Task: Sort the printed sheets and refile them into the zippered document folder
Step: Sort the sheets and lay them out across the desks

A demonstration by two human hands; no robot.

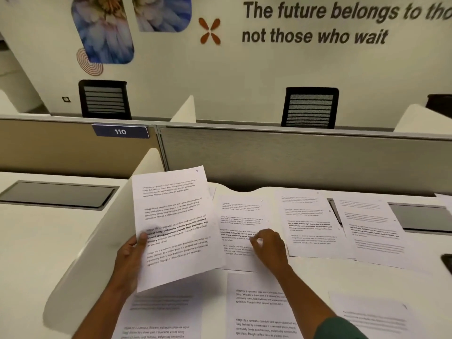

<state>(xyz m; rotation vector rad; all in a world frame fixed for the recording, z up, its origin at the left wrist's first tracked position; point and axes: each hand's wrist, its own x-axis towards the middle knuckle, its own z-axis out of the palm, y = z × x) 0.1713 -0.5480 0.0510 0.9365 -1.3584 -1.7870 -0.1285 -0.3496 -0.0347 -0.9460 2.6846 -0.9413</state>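
My left hand [130, 255] holds a printed sheet [176, 223] up off the white desk [305, 277], thumb pressed on its left edge. A handwritten number marks its top right corner. My right hand [267, 245] lies on a second printed sheet [241, 216] flat on the desk, fingers curled and pinching at the paper. Several more printed sheets lie spread around: two to the right [308, 221] [371, 231] and three near the front edge [261, 309] [159, 314] [371, 314]. No zippered folder can be seen.
A curved white divider [97, 243] borders the desk on the left. Grey partition panels [293, 157] stand behind it. Grey recessed lids [58, 193] [420, 216] sit in the desktops. A dark object [447, 263] shows at the right edge. Black chairs [310, 106] stand beyond.
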